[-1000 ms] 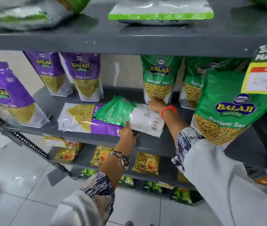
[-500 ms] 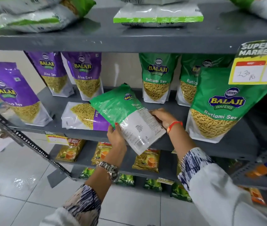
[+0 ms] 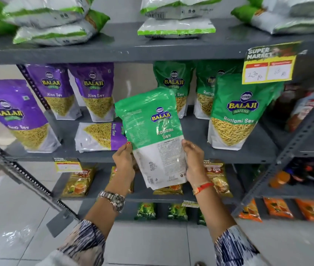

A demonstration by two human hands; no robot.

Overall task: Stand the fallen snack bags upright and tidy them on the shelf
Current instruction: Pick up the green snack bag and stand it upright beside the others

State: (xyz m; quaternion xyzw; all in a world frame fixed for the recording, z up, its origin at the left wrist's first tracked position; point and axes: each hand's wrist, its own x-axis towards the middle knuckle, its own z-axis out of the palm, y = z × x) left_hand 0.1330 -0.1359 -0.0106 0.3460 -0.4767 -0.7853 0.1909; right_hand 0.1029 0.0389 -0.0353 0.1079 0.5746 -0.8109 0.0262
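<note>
- I have a green Ratlami Sev bag (image 3: pixel 153 135) held upright in front of the middle shelf (image 3: pixel 194 131), its back panel facing me, clear of the shelf board.
- My left hand (image 3: pixel 124 160) grips the bag's lower left edge, fingers wrapped behind it and thumb on the front; a metal watch (image 3: pixel 113 200) sits on that wrist.
- My right hand (image 3: pixel 194 163) clasps the lower right edge, fingers closed round the white bottom part; an orange wristband (image 3: pixel 203 187) shows at the wrist.
- One purple Aloo Sev bag (image 3: pixel 99 137) lies flat on its back on the grey shelf, just left of the held bag.
- Behind it two purple bags (image 3: pixel 93 91) stand upright at the back; another purple bag (image 3: pixel 16 116) stands at the far left, near the front edge.
- To the right, green Ratlami Sev bags (image 3: pixel 242 110) stand upright, one forward, others behind.
- A yellow price tag (image 3: pixel 269 67) hangs from the top shelf's front edge.
- The top shelf (image 3: pixel 114 48) carries white-and-green bags lying flat in piles.
- Lower shelves hold small yellow and dark green packets; orange packets sit on the neighbouring rack at right.
- The floor (image 3: pixel 18 227) is glossy pale tile, and a slotted grey upright (image 3: pixel 18 169) slants across the left.
</note>
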